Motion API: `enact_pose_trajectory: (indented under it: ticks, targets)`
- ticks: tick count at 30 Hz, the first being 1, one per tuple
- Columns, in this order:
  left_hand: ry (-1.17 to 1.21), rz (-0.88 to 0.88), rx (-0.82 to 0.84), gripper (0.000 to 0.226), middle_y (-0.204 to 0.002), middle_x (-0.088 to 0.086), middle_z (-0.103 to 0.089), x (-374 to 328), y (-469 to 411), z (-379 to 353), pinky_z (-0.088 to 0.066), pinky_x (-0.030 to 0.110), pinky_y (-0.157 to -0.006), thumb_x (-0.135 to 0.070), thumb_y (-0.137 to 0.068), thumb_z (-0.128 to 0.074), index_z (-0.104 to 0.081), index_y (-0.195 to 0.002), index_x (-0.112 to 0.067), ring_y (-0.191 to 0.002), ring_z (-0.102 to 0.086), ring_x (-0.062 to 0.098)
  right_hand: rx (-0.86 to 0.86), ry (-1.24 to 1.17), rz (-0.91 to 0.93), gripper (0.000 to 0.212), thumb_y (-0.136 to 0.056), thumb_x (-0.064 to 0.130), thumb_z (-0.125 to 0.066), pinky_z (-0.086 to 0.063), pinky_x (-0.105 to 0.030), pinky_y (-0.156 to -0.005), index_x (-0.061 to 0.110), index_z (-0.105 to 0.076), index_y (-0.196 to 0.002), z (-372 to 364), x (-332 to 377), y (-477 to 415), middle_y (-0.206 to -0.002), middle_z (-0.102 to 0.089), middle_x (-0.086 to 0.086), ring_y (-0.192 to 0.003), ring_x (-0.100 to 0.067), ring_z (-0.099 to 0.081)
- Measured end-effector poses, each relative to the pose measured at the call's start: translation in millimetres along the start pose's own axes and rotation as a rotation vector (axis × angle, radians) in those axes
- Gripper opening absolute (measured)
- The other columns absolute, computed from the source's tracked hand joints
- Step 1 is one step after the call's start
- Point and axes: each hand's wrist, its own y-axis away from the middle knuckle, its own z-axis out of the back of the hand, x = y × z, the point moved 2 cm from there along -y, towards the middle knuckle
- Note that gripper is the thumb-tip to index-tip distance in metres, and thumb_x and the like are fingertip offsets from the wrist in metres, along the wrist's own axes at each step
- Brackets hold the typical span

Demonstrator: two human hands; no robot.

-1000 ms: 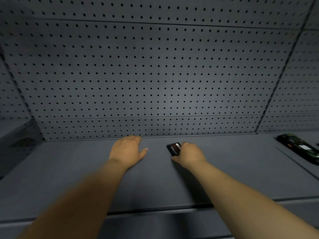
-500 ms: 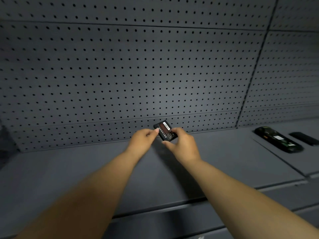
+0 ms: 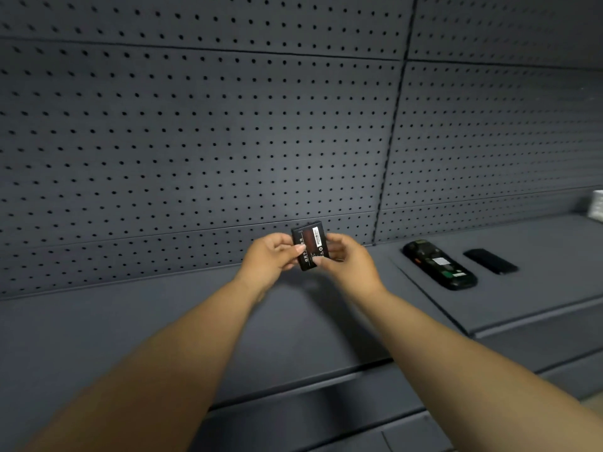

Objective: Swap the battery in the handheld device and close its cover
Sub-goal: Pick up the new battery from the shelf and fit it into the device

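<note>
Matt grey pegboard (image 3: 195,141), glossy black plastic battery (image 3: 310,249)

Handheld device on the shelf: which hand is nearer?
Right. The right hand is just left of the handheld device, holding the battery; the left hand grips the battery's far side, farther away.

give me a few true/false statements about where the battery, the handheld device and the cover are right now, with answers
1. Both hands hold the battery. True: left hand and right hand pinch it from either side.
2. The handheld device is in the left hand. False: it lies on the shelf, to the right.
3. The cover is closed on the device. False: it lies apart, to the device's right.
4. The battery's label faces the camera. True.
</note>
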Motion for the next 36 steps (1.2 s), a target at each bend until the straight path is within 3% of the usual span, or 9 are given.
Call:
enact_pose_trajectory:
  ticks: [5, 10, 12, 16, 19, 22, 26, 29, 36]
  targets:
    - [0.027, -0.014, 0.040, 0.008, -0.073, 0.005, -0.062, -10.1, -2.0, -89.4, -0.047, 0.005, -0.055, 0.000, -0.084, -0.058, -0.060, -0.085, -0.008, -0.052, -0.060, -0.007, 0.054, 0.050, 0.000, 0.025, -0.078, -0.001, -0.067, -0.043, -0.013, -0.070, 0.001, -0.065, -0.103, 95.5, -25.0, -14.2, -0.092, -0.063, -0.011, -0.085, -0.016, -0.056]
    - [-0.029, -0.037, -0.014, 0.016, -0.076, 0.000, -0.062, -18.6, 0.5, -169.6, -0.045, 0.005, -0.058, -0.001, -0.082, -0.062, -0.063, -0.098, -0.004, -0.066, -0.056, 0.005, 0.140, 0.071, 0.011, 0.021, -0.077, 0.001, -0.070, -0.046, -0.025, -0.080, 0.000, -0.065, -0.098, 174.8, -52.7, -21.6, -0.089, -0.062, -0.011, -0.082, -0.017, -0.056]
    - [-0.063, -0.041, -0.046, 0.019, -0.078, -0.001, -0.062, -19.6, 0.4, -195.6, -0.045, 0.005, -0.059, -0.002, -0.081, -0.063, -0.063, -0.100, -0.001, -0.069, -0.054, 0.007, 0.160, 0.072, 0.027, 0.020, -0.077, 0.000, -0.069, -0.046, -0.021, -0.076, -0.001, -0.065, -0.096, 199.2, -63.0, -26.7, -0.086, -0.061, -0.008, -0.081, -0.016, -0.055]
    - [-0.107, -0.044, -0.077, 0.022, -0.091, 0.008, -0.064, -18.4, -3.3, -234.2, -0.047, 0.016, -0.076, -0.004, -0.081, -0.064, -0.063, -0.102, -0.001, -0.080, -0.057, 0.014, 0.186, 0.027, 0.017, 0.016, -0.077, -0.001, -0.069, -0.046, -0.019, -0.072, 0.013, -0.064, -0.081, 232.8, -81.5, -36.5, -0.072, -0.060, 0.004, -0.070, -0.010, -0.056]
    - [-0.073, 0.002, -0.060, 0.027, -0.086, 0.004, -0.063, -16.8, -9.2, -251.1, -0.048, 0.009, -0.064, -0.005, -0.083, -0.060, -0.060, -0.110, -0.002, -0.072, -0.057, 0.007, 0.201, -0.001, -0.019, 0.027, -0.077, 0.001, -0.069, -0.050, -0.032, -0.080, 0.027, -0.061, -0.073, 246.7, -95.8, -42.4, -0.072, -0.061, 0.006, -0.072, -0.012, -0.060]
    - [-0.018, 0.052, -0.043, 0.026, -0.077, -0.002, -0.062, -14.7, -16.1, -263.5, -0.047, 0.008, -0.054, -0.003, -0.086, -0.057, -0.060, -0.111, -0.007, -0.054, -0.057, -0.002, 0.217, -0.051, -0.069, 0.021, -0.077, 0.000, -0.068, -0.050, -0.037, -0.083, 0.020, -0.064, -0.080, 253.9, -105.1, -49.1, -0.071, -0.064, 0.002, -0.072, -0.017, -0.061]
    - [-0.012, 0.172, -0.050, 0.024, -0.073, 0.001, -0.064, -7.2, -24.8, -277.8, -0.049, 0.010, -0.050, -0.007, -0.087, -0.056, -0.059, -0.111, -0.004, -0.042, -0.057, -0.003, 0.224, -0.149, -0.197, 0.029, -0.078, -0.003, -0.068, -0.052, -0.023, -0.063, 0.004, -0.059, -0.104, 261.7, -115.1, -57.4, -0.068, -0.060, -0.005, -0.061, -0.014, -0.059]
    - [-0.009, 0.247, -0.073, 0.031, -0.083, 0.010, -0.065, -1.4, -30.1, -284.8, -0.050, 0.011, -0.048, -0.009, -0.086, -0.058, -0.054, -0.116, 0.000, -0.043, -0.057, 0.001, 0.228, -0.120, -0.265, 0.023, -0.078, 0.000, -0.069, -0.048, -0.013, -0.045, 0.011, -0.056, -0.093, 265.8, -121.0, -60.5, -0.070, -0.057, -0.005, -0.059, -0.013, -0.057]
    - [0.011, 0.344, -0.012, 0.033, -0.073, 0.009, -0.061, 8.1, -35.9, -287.2, -0.052, 0.010, -0.051, -0.006, -0.086, -0.059, -0.052, -0.116, 0.005, -0.059, -0.058, 0.011, 0.240, -0.040, -0.431, 0.011, -0.082, 0.007, -0.067, -0.047, -0.012, -0.043, 0.009, -0.059, -0.075, 265.1, -130.4, -72.0, -0.067, -0.057, -0.005, -0.055, -0.011, -0.051]
